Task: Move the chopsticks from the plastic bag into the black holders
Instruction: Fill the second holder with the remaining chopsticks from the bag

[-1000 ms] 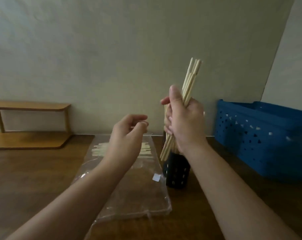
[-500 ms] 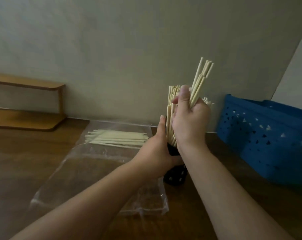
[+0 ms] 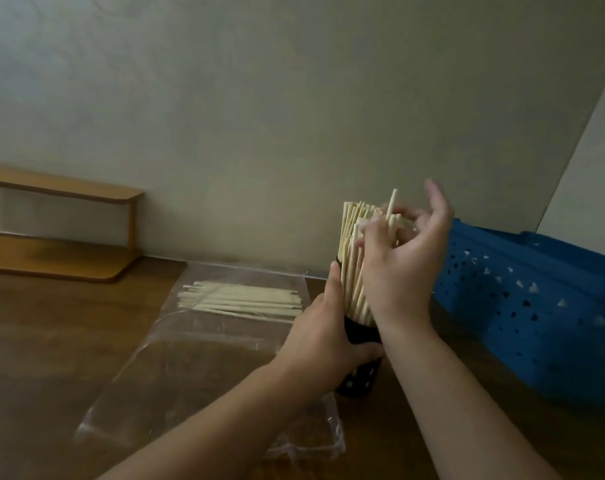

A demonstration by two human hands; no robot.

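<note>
We see a packed bundle of chopsticks (image 3: 354, 258) standing upright in one black holder (image 3: 359, 375), which sits on the wooden desk (image 3: 51, 341) just right of the plastic bag (image 3: 204, 368), and too many sticks crowd the holder to count. One stick rises above the rest. Our left hand (image 3: 320, 336) wraps around the holder's side, thumb up along the sticks. Our right hand (image 3: 403, 258) is at the top of the bundle with fingers spread and loosely bent; it is blurred, so we cannot tell whether it pinches any stick. A second, smaller pile of chopsticks (image 3: 238, 299) lies flat inside the clear bag toward the desk's far edge. We can read no writing or label anywhere. One blue perforated basket (image 3: 536, 306) stands at the right of the desk, a low wooden shelf (image 3: 58, 230) at the far left corner, and a plain pale wall (image 3: 259, 116) behind.
</note>
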